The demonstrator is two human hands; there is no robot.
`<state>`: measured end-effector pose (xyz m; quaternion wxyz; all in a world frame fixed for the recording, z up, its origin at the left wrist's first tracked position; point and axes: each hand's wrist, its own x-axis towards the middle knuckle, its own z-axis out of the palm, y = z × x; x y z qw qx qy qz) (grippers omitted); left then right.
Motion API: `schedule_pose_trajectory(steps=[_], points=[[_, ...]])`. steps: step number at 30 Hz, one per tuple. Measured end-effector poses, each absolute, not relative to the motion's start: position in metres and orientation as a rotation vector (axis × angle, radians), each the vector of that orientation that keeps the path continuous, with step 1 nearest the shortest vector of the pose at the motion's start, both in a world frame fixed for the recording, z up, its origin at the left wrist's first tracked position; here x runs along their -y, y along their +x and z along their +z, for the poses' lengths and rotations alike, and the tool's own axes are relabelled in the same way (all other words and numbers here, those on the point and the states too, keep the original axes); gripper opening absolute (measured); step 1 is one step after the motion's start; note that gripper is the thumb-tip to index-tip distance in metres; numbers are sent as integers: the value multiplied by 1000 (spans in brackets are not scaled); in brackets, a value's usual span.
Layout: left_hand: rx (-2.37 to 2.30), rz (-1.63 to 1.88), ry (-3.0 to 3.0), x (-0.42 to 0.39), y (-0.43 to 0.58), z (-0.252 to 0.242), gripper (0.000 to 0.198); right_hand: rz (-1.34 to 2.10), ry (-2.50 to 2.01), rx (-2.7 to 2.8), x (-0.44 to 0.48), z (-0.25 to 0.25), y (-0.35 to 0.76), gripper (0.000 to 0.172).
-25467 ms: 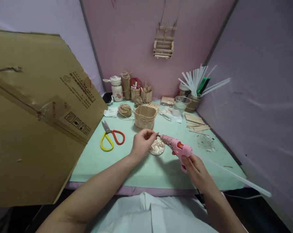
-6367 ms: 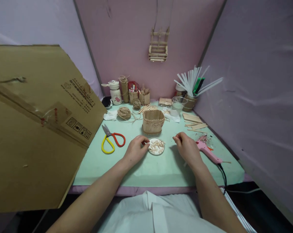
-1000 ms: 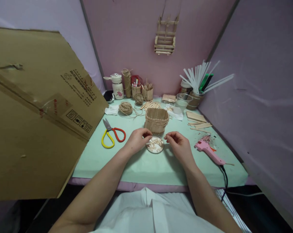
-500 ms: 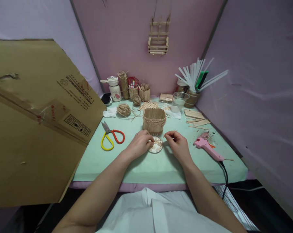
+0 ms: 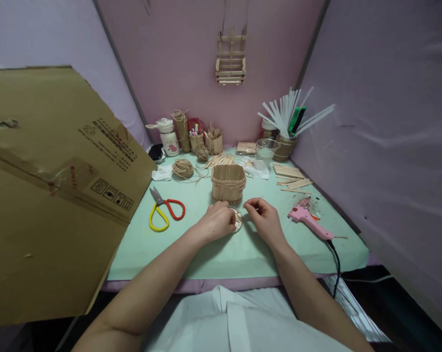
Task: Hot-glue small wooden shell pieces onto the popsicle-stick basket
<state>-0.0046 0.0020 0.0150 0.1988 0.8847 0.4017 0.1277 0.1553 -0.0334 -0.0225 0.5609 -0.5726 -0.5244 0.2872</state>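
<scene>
My left hand [image 5: 218,222] lies curled over the small round dish [image 5: 239,218] of cut wooden bits, covering most of it. What its fingers grip is hidden. Just to the right, my right hand [image 5: 264,218] has its fingertips pinched together beside the dish; whatever they pinch is too small to name. A basket of wooden sticks wound with twine [image 5: 228,182] stands right behind both hands. The pink glue gun [image 5: 308,221] lies on the green mat [image 5: 191,244] to the right, its cable running off the front edge.
Yellow and red scissors [image 5: 163,212] lie to the left. A big cardboard sheet [image 5: 48,195] leans over the left side. At the back stand a twine ball [image 5: 183,168], jars, a plastic cup [image 5: 267,149], a pot of white sticks [image 5: 285,142] and flat wooden sticks [image 5: 290,177].
My left hand has slid further over the dish, which now shows only at its right edge. My right hand has stayed pinched beside it. The glue gun has lain on the mat since 6.4 s ago.
</scene>
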Motion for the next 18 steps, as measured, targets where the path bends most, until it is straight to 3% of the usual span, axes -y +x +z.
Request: schedule_pose_trajectory(steps=[7, 18], points=[[-1042, 275, 2546, -5, -3, 21, 12, 692, -1328, 1211, 32, -23, 156, 22], [-972, 818, 1589, -15, -13, 14, 17, 862, -1273, 1070, 33, -22, 155, 27]])
